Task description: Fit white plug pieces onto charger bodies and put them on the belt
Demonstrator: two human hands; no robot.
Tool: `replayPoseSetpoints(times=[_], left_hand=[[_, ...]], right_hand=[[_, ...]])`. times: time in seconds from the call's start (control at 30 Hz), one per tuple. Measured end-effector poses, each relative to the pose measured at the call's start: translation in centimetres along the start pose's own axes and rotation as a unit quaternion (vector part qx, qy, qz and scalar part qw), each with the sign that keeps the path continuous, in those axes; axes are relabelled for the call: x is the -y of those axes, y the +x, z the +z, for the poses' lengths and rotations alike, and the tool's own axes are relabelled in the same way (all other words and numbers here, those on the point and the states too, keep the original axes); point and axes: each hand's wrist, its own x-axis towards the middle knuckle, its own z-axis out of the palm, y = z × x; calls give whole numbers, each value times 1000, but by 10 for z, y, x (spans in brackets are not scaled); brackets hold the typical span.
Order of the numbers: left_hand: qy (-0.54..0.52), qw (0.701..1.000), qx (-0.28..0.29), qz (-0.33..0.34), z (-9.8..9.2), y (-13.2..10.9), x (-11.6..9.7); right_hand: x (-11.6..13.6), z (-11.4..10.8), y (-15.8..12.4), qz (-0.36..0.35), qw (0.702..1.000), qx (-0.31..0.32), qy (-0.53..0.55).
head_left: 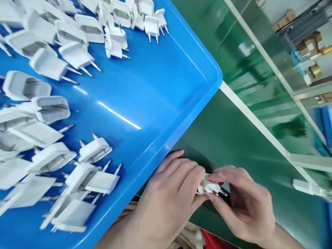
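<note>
Between my two hands is a small white two-pin plug piece [213, 187], its metal pins pointing to the lower right. My left hand [172, 186] closes over its left side, with the back of the hand hiding most of that grip. The thumb and fingers of my right hand [246, 202] pinch the piece from the right, near the pins. Both hands are just off the near edge of a blue tray [155, 93], above the green table. Many white plug housings [76, 55] lie loosely in the tray, some showing hollow backs, others with pins outward.
The green table top [233, 128] extends right of the tray to a white edge strip [254, 112]. Beyond it are a reflective green surface [261, 79] and white frame bars [311, 162]. Cardboard boxes [311, 45] stand in the far upper right.
</note>
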Motion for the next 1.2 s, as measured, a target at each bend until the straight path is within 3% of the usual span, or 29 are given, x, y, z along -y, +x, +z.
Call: replayPoseSetpoints(times=[0.13,0.33,0.57,0.77,1.2], left_hand=[[4,1000,-14,-1,1,-1,0],[9,999,-38,7,5,-1,1],[-17,999,-27,-9,2,-1,0],[-23,999,-24,-13,0,0,-2],[-25,999,-17,-18,-3,2,-2]], right_hand=[[0,-1,1,-2,998,29,-49],[-1,1,6,-45,997,1,-60],[-12,10,3,-21,999,-25,20],[-13,12,5,-49,998,-21,22],[-5,9,7,6,1000,13,28]])
